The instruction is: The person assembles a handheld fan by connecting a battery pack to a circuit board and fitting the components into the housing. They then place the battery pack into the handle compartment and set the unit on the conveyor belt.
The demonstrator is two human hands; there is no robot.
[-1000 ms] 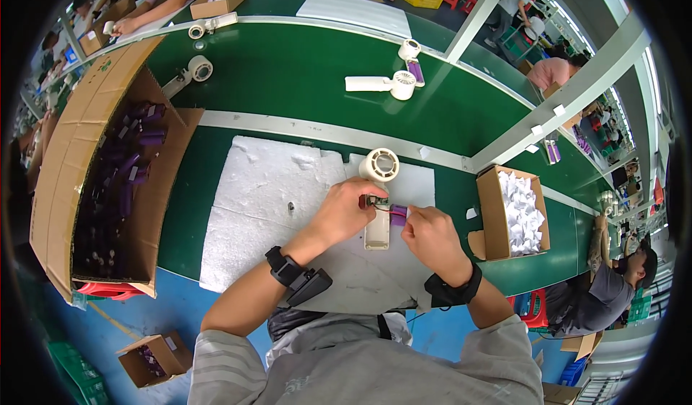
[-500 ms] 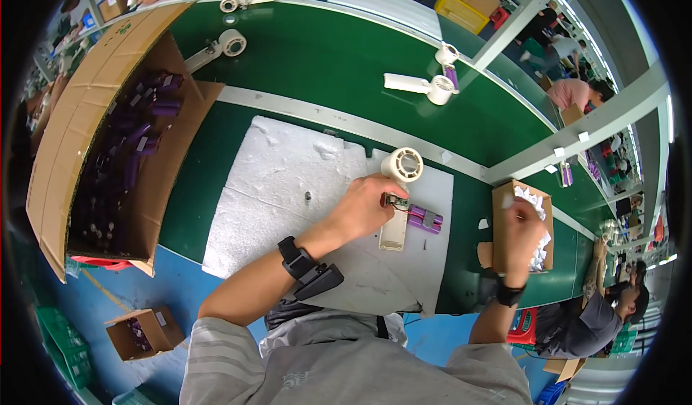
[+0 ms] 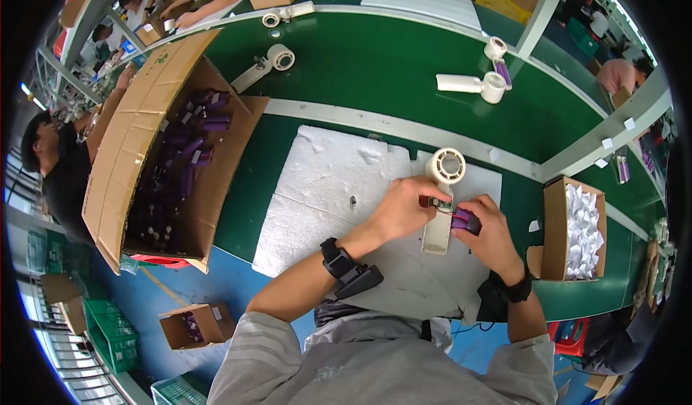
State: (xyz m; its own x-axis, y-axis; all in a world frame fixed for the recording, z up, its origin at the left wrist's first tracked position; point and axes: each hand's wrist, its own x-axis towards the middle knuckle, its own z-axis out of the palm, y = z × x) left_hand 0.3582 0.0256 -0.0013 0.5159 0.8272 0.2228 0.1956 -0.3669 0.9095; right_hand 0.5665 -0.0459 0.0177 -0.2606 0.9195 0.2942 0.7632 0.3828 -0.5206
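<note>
A white handheld fan (image 3: 435,239) lies on the foam sheet (image 3: 328,181), its round head pointing away from me and its handle toward me. My left hand (image 3: 407,207) pinches a small green circuit board (image 3: 442,205) at the top of the handle. Thin wires run from the board toward a purple battery pack (image 3: 461,220). From the other side, my right hand (image 3: 494,233) grips that pack just right of the handle. Whether a white slip is also in my right fingers is hidden. A small dark part (image 3: 353,202) rests on the foam, left of my left hand.
At left stands a large carton (image 3: 241,142) of purple battery packs. A small box (image 3: 555,239) at right holds white paper slips; one loose slip (image 3: 534,226) lies beside it. More fans (image 3: 472,85) lie on the green surface beyond the pale rail (image 3: 346,119). Other people work around.
My right hand has come from the box of white slips to the battery pack and closed on it. My left hand stays at the board. The whole view has shifted, showing more on the left.
</note>
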